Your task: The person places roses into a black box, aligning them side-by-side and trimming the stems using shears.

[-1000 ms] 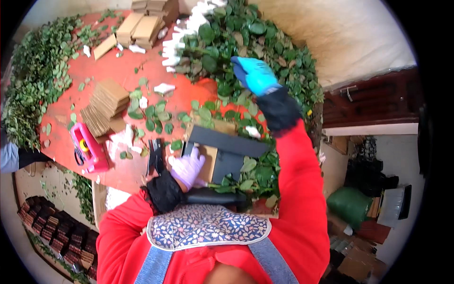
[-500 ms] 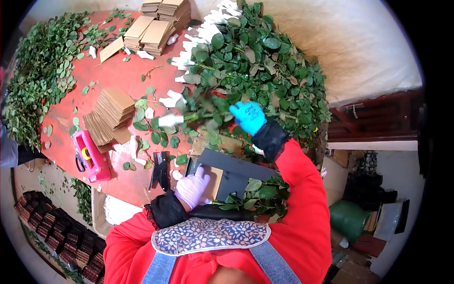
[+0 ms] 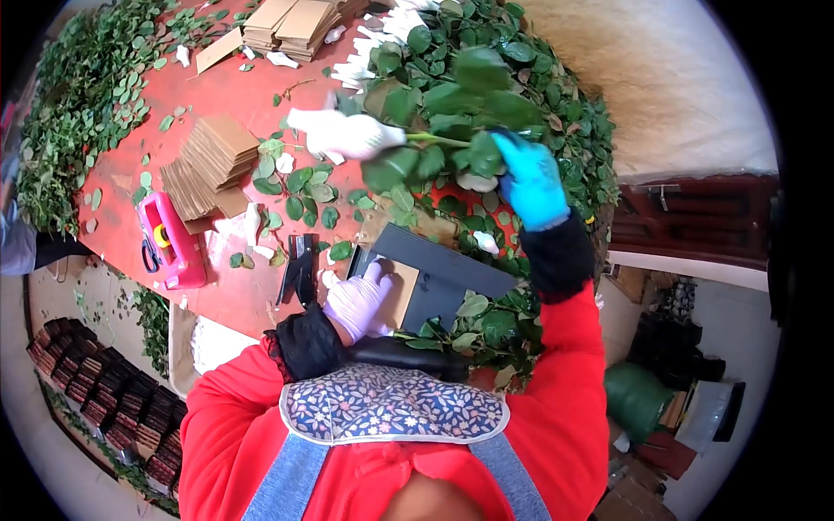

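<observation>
My right hand, in a blue glove, is closed on a leafy flower stem at the right. The stem's head is covered by a white sleeve and points left. My left hand, in a lilac glove, lies with fingers stretched out on a brown cardboard piece. That cardboard rests in a dark grey tray. Other leafy stems lie at the tray's near right side. A black stapler is just left of my left hand.
Sleeved leafy stems are heaped at the back right, more greenery at far left. Cardboard stacks and a pink tape dispenser with scissors stand on the red table. A white-lined container is beside the near edge.
My right hand has drawn the sleeved stem up off the heap, toward me and right. The view has shifted slightly. My left hand stays on the cardboard.
</observation>
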`<action>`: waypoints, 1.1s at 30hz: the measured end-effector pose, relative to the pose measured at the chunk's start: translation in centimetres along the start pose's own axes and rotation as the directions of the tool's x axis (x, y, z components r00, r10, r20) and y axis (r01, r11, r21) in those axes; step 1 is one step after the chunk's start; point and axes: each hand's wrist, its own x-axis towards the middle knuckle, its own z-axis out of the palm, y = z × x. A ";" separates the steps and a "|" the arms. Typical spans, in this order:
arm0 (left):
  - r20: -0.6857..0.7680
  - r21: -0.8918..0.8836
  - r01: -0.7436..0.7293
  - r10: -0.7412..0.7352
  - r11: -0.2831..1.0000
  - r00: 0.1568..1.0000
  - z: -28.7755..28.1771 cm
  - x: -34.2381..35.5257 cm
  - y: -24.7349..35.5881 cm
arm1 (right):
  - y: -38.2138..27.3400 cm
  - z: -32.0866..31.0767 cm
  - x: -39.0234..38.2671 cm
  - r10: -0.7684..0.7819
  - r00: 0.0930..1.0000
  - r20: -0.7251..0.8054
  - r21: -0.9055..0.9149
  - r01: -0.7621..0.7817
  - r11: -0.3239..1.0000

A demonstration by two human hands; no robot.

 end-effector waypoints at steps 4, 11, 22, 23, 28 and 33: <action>0.043 0.047 0.024 -0.026 0.999 0.999 -0.2 0.1 0.2 | 2.7 6.8 -0.9 0.078 0.960 0.270 -0.161 -0.035 0.986; -0.012 0.008 0.025 -0.025 1.000 1.000 0.0 0.0 0.0 | 4.4 13.7 -4.1 0.125 0.754 0.644 0.030 -0.188 0.982; -0.172 -0.035 -0.003 -0.003 0.999 0.985 1.4 -0.1 -0.3 | 5.4 16.1 -6.8 0.017 0.876 0.482 -0.028 -0.004 1.000; -0.164 -0.016 0.014 -0.016 1.000 0.986 1.3 -0.1 -0.3 | 5.2 14.1 -5.9 0.085 0.871 0.484 -0.098 -0.043 0.994; -0.098 0.013 0.036 -0.034 0.999 0.995 1.1 -0.3 -0.4 | 0.1 -2.1 -3.2 0.108 0.977 0.182 -0.111 -0.088 0.990; -0.092 -0.033 0.048 -0.051 0.998 0.994 1.4 -0.1 -1.3 | -7.8 -10.2 -12.2 0.587 0.660 0.470 0.418 -0.751 0.511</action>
